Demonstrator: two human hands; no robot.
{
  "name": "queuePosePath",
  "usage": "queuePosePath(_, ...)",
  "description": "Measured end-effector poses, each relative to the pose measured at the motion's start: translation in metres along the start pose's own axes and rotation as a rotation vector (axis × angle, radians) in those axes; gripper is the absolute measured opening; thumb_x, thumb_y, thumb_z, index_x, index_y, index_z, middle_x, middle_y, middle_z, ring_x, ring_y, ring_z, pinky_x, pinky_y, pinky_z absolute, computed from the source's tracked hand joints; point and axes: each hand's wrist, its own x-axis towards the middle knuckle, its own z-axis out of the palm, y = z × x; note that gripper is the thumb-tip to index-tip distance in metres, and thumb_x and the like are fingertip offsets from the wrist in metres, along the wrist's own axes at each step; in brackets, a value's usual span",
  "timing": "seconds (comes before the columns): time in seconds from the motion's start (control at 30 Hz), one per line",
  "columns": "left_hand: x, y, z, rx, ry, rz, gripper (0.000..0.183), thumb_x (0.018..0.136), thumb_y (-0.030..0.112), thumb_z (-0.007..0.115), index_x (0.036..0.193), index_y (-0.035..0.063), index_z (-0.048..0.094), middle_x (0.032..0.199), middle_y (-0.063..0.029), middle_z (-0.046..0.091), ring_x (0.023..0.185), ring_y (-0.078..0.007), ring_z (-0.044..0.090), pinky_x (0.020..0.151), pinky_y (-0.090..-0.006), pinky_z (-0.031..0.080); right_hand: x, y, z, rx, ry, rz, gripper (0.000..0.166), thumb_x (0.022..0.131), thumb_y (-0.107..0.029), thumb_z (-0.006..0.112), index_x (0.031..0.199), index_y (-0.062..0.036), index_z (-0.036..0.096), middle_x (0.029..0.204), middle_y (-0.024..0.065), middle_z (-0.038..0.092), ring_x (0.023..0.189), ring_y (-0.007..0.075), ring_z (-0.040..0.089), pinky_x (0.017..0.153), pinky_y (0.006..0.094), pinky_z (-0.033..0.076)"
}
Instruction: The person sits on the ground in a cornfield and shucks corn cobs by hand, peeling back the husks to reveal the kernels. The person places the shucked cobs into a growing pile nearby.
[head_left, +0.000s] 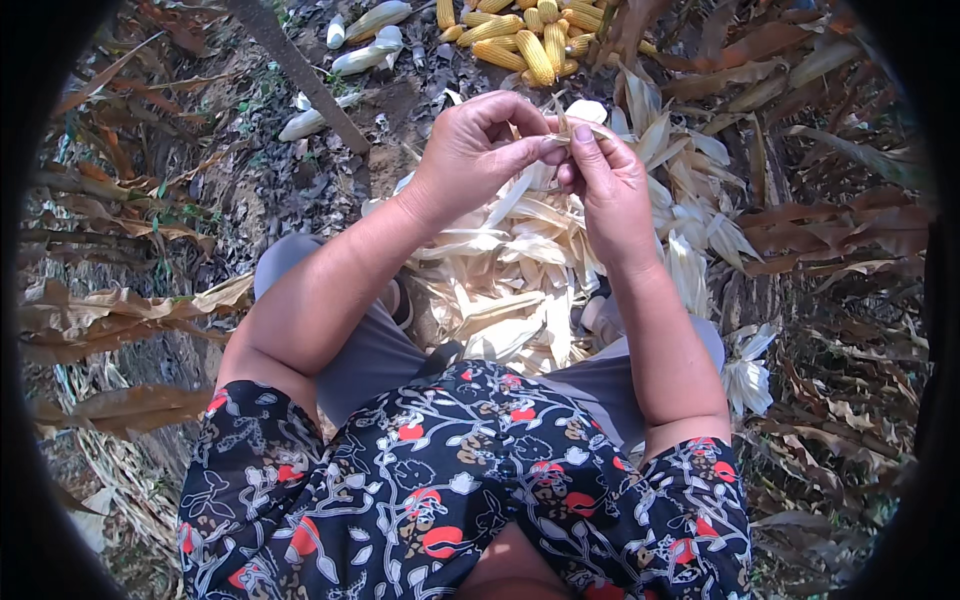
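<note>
Out in front of my chest, my left hand (487, 142) and my right hand (604, 169) meet at the fingertips. Between them they pinch a thin, dry strip of corn husk (564, 135), thumbs on the near side. A rounded white piece (587, 112) shows just beyond my right fingers; whether it joins the strip is hidden. Below the hands, a heap of pale stripped corn husks (517, 262) covers the ground between my feet.
Husked yellow corn ears (532, 52) lie piled beyond my hands. Several ears still in pale husk (367, 56) lie left of them. A long flat bar (300, 75) slants in from the top left. Dry corn stalks and leaves (840, 225) crowd both sides.
</note>
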Motion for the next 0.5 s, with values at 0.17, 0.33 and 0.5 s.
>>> queuePosePath(0.17, 0.003, -0.003, 0.0, -0.344, -0.084, -0.258, 0.011, 0.09, 0.013, 0.07, 0.093, 0.0046, 0.064, 0.078, 0.0037, 0.059, 0.06, -0.0015, 0.049, 0.053, -0.016, 0.04, 0.002, -0.009, -0.008, 0.221, -0.124, 0.125, 0.023, 0.099, -0.024, 0.057, 0.106, -0.0064, 0.07, 0.08, -0.0049, 0.06, 0.073, 0.0028, 0.051, 0.068, 0.0204, 0.043)
queuePosePath(0.33, 0.003, -0.01, -0.005, -0.484, -0.133, -0.341, 0.014, 0.091, 0.016, 0.069, 0.095, 0.0055, 0.061, 0.079, 0.0038, 0.058, 0.06, -0.0017, 0.046, 0.051, -0.0162, 0.038, 0.0, -0.015, -0.007, -0.089, -0.167, -0.03, 0.014, 0.091, -0.01, 0.066, 0.102, -0.0032, 0.071, 0.097, 0.0013, 0.07, 0.091, 0.0084, 0.062, 0.084, 0.0239, 0.049)
queuePosePath(0.5, 0.001, -0.012, -0.004, -0.683, -0.123, -0.413, 0.014, 0.095, 0.016, 0.064, 0.104, 0.0046, 0.061, 0.081, 0.0031, 0.058, 0.059, -0.0023, 0.049, 0.051, -0.0155, 0.04, -0.002, -0.015, -0.003, -0.43, -0.036, -0.305, 0.015, 0.084, -0.003, 0.068, 0.099, -0.0064, 0.069, 0.092, 0.0024, 0.07, 0.084, 0.0105, 0.063, 0.079, 0.026, 0.05)
